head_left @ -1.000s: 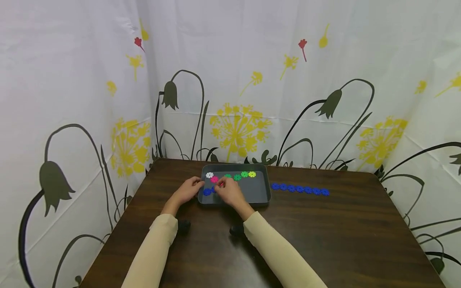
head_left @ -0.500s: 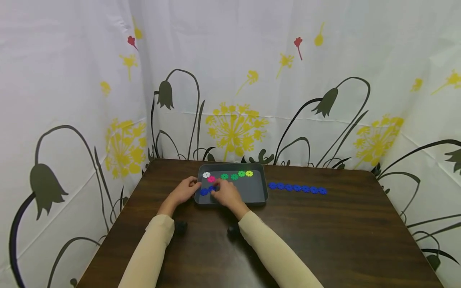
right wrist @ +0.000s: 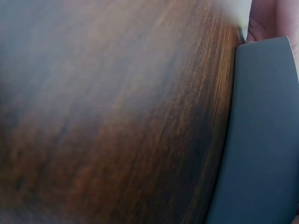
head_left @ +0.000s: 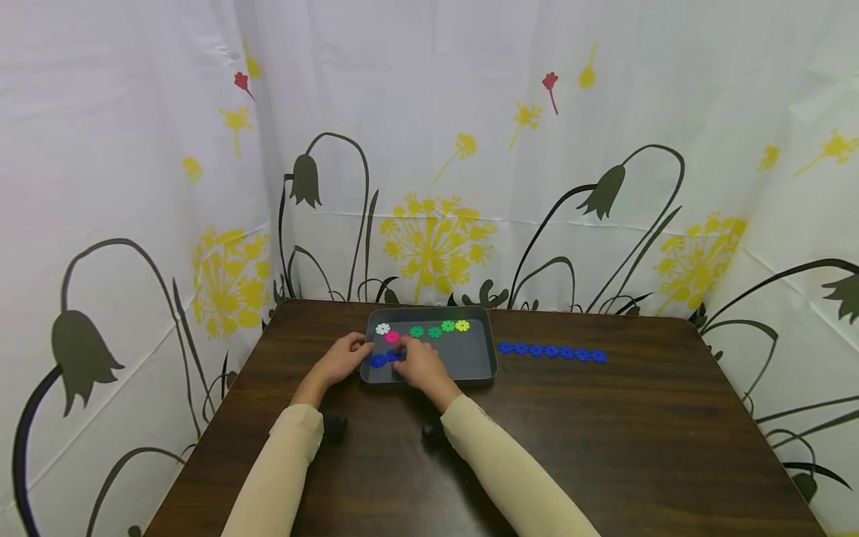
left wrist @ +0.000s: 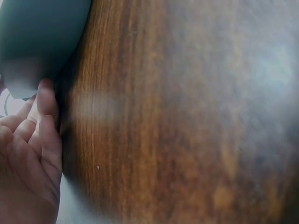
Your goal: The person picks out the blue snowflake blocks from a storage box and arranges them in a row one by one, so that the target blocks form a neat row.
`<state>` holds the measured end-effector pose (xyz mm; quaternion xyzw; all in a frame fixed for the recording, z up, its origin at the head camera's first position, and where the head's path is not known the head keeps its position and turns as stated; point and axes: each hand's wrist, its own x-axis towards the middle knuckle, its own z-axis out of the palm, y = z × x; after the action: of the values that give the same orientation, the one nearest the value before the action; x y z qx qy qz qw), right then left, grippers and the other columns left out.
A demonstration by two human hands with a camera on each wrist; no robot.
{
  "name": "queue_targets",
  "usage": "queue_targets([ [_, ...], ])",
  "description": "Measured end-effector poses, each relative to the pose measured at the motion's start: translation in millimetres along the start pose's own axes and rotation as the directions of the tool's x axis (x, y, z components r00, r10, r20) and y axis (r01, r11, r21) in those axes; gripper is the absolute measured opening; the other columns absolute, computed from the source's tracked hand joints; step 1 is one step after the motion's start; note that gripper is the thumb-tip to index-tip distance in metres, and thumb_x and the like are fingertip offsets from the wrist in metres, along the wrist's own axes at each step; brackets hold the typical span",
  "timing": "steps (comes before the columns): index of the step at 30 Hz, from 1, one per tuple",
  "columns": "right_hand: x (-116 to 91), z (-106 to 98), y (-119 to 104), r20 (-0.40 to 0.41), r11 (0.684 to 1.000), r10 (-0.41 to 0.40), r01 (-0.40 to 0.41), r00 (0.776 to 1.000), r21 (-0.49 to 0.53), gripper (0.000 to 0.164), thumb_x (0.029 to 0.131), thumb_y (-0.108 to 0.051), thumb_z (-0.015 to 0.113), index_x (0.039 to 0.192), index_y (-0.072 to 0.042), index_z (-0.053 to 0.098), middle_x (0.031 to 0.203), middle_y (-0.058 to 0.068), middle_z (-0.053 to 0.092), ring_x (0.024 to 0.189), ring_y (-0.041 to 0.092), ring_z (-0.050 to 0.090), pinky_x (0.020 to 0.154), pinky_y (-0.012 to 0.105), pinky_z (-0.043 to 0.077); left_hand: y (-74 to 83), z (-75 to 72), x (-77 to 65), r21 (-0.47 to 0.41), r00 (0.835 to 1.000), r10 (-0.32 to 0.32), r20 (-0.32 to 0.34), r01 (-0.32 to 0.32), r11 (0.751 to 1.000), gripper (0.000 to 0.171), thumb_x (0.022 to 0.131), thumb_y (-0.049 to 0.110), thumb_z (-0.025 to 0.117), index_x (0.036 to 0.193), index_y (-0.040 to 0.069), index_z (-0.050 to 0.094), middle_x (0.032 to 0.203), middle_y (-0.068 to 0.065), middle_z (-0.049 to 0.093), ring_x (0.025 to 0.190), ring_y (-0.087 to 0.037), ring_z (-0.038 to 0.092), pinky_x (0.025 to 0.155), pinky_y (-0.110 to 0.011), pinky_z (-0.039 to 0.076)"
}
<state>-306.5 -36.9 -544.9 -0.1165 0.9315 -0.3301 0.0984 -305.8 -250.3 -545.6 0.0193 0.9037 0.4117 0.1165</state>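
A dark grey rectangular tray [head_left: 470, 365] on the table holds small flower-shaped plastic discs. My left hand [head_left: 341, 358] holds the tray's left rim; in the left wrist view its fingers lie against the outer wall. Two blue discs [head_left: 379, 361] lie side by side at the front left of the tray. My right hand [head_left: 424, 365] reaches over the front wall with curled fingers and pinches at the right one of them, partly covering it. Behind are a white disc [head_left: 382, 329], a pink disc [head_left: 391, 337], several green discs [head_left: 435, 332] and a yellow disc [head_left: 462, 326].
A row of several blue discs [head_left: 551, 351] stretches over the wooden table [head_left: 637, 432] to the right of the tray. Two black objects [head_left: 432, 434] sit beneath the forearms. A white curtain [head_left: 429, 89] with a flower print surrounds the table.
My right hand has shifted slightly left and down onto the blue discs; a pinkish spot seen under its fingers earlier is now out of sight. The left hand stays at the rim. The head view drifts slightly.
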Motion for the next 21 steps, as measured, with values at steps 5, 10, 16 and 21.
queue_targets([
  [5, 2.0, 0.7, 1.5, -0.007, 1.000, 0.007, -0.007, 1.000, -0.006, 0.028, 0.100, -0.024, 0.078, 0.126, -0.017, 0.072, 0.129, 0.009, 0.075, 0.122, 0.037, 0.069, 0.102, 0.055, 0.054, -1.0, 1.5, 2.1, 0.005, 1.000, -0.008, 0.001, 0.008, 1.000, 0.058, 0.114, 0.039, 0.050, 0.153, -0.005, 0.047, 0.115, -0.018, 0.066, 0.095, -0.023, 0.062, 0.080, -0.034, 0.049],
  [10, 2.9, 0.8, 1.4, -0.001, 1.000, -0.008, 0.008, 1.000, -0.018, 0.039, 0.100, -0.023, 0.078, 0.138, -0.018, 0.069, 0.136, 0.009, 0.074, 0.126, 0.035, 0.069, 0.105, 0.054, 0.055, -1.1, 1.1, 2.8, -0.009, 1.000, 0.009, 0.006, -0.009, 1.000, 0.059, 0.113, 0.039, 0.051, 0.152, -0.005, 0.048, 0.118, -0.019, 0.067, 0.096, -0.024, 0.063, 0.082, -0.034, 0.050],
  [16, 3.0, 0.3, -0.4, 0.044, 0.999, -0.004, 0.006, 0.999, -0.044, 0.042, 0.102, -0.026, 0.075, 0.144, -0.021, 0.068, 0.146, 0.008, 0.069, 0.136, 0.034, 0.064, 0.112, 0.056, 0.051, -3.5, -2.3, 2.5, -0.016, 0.998, 0.049, 0.028, -0.049, 0.999, 0.066, 0.112, 0.046, 0.051, 0.150, -0.007, 0.047, 0.117, -0.020, 0.067, 0.095, -0.024, 0.062, 0.082, -0.034, 0.050],
  [21, 3.7, 0.6, -1.5, 0.059, 0.999, 0.009, -0.006, 0.998, -0.035, 0.037, 0.104, -0.027, 0.073, 0.140, -0.019, 0.069, 0.144, 0.009, 0.069, 0.135, 0.035, 0.064, 0.112, 0.056, 0.051, -0.5, -0.3, -0.1, -0.011, 1.000, 0.010, 0.012, -0.009, 1.000, 0.063, 0.113, 0.042, 0.051, 0.153, -0.005, 0.047, 0.121, -0.020, 0.066, 0.099, -0.025, 0.063, 0.085, -0.036, 0.050],
])
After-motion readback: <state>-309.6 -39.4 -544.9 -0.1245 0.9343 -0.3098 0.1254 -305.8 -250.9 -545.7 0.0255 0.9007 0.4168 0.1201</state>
